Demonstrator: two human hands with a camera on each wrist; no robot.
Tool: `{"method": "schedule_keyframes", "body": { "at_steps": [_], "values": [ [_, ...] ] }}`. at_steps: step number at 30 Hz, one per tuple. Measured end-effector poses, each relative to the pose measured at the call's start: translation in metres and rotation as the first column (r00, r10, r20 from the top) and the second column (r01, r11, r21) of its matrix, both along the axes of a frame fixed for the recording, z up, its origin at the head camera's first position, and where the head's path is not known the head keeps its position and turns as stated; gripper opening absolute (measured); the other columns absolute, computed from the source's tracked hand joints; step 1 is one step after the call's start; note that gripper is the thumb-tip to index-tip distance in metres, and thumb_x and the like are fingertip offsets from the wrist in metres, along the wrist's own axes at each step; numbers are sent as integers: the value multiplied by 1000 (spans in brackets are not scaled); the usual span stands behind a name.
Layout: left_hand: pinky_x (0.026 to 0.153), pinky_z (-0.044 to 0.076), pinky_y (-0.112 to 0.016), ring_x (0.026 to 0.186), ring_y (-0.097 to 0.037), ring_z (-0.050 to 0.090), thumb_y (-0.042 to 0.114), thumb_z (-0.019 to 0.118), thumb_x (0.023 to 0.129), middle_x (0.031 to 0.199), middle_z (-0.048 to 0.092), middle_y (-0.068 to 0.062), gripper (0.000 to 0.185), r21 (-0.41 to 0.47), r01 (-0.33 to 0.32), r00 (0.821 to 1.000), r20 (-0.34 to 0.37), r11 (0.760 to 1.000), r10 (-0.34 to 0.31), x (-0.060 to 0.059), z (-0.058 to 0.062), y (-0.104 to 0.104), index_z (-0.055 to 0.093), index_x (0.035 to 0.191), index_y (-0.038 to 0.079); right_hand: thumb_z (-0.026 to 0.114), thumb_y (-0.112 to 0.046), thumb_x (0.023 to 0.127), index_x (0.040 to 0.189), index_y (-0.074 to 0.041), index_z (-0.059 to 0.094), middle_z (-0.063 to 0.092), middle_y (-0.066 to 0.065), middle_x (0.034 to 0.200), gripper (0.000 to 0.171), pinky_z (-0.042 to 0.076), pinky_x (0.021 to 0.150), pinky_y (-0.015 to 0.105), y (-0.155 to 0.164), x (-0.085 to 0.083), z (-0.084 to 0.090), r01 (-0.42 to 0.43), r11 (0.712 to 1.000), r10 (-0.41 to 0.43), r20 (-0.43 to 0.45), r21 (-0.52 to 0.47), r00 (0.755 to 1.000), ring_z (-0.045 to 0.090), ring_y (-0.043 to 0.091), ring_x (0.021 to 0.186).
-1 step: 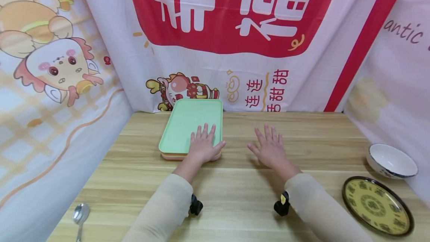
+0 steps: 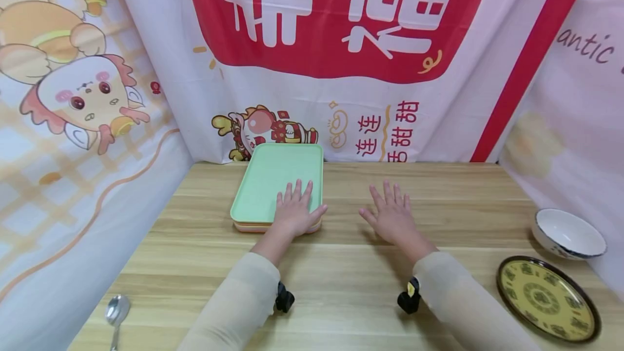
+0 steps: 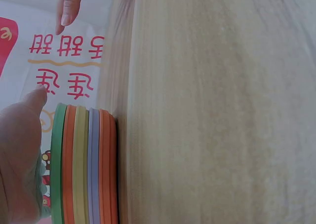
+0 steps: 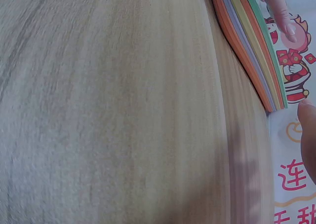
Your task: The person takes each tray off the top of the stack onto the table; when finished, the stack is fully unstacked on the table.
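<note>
Head view: left hand (image 2: pixel 294 211) atop tray stack (image 2: pixel 273 177)

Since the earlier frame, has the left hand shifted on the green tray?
No. The left hand rests flat on the green tray's same near corner.

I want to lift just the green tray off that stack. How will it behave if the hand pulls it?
The green tray looks like stiff plastic, so it probably stays flat. It sits nested on other coloured trays, so it may stick or drag them along. The left hand lies flat on its smooth surface and might slip.
</note>
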State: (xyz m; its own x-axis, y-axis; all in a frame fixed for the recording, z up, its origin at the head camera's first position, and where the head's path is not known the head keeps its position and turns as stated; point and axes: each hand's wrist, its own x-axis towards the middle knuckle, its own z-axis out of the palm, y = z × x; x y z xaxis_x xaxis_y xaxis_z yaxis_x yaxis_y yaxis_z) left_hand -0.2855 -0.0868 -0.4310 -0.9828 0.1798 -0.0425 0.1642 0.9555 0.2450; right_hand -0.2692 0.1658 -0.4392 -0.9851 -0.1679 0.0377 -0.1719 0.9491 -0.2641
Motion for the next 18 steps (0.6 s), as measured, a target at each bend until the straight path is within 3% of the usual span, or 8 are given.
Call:
{"method": "schedule_keyframes", "body": {
  "at_steps": [7, 11, 14, 18],
  "values": [
    [126, 3, -57, 153, -35, 1, 74, 30, 93, 167, 3, -11, 87, 8, -8, 1000, -26, 1000, 8, -4, -2, -5, 6, 159, 23, 36, -61, 99, 158, -13, 16, -5, 21, 164, 78, -4, 123, 64, -1, -2, 1, -14, 1000, 14, -18, -27, 1000, -7, 45, 150],
    [126, 16, -55, 151, -37, 19, 62, 48, 94, 163, 20, -17, 88, 167, 14, 993, -121, 986, 6, 4, 5, -23, 17, 158, 12, 49, -48, 99, 155, -5, 26, 10, 26, 162, 74, 15, 123, 61, -9, 0, 2, -47, 988, 35, -80, -149, 996, 12, 45, 149],
    [124, 22, -54, 147, -37, 27, 48, 62, 93, 160, 28, -19, 86, 355, 29, 987, -156, 935, 29, 14, 8, -51, 21, 156, 6, 56, -40, 98, 151, -3, 34, 22, 26, 160, 69, 26, 120, 60, -21, 1, 0, -60, 955, 34, -94, -291, 995, 26, 44, 146],
    [123, 21, -56, 147, -39, 24, 39, 69, 90, 161, 23, -21, 90, 525, -19, 986, -132, 851, 104, 29, 5, -97, 19, 156, 5, 59, -42, 96, 151, -7, 35, 24, 22, 160, 69, 26, 121, 58, -43, 4, -5, -43, 897, 34, -27, -440, 999, 28, 42, 145]
  ]
}}
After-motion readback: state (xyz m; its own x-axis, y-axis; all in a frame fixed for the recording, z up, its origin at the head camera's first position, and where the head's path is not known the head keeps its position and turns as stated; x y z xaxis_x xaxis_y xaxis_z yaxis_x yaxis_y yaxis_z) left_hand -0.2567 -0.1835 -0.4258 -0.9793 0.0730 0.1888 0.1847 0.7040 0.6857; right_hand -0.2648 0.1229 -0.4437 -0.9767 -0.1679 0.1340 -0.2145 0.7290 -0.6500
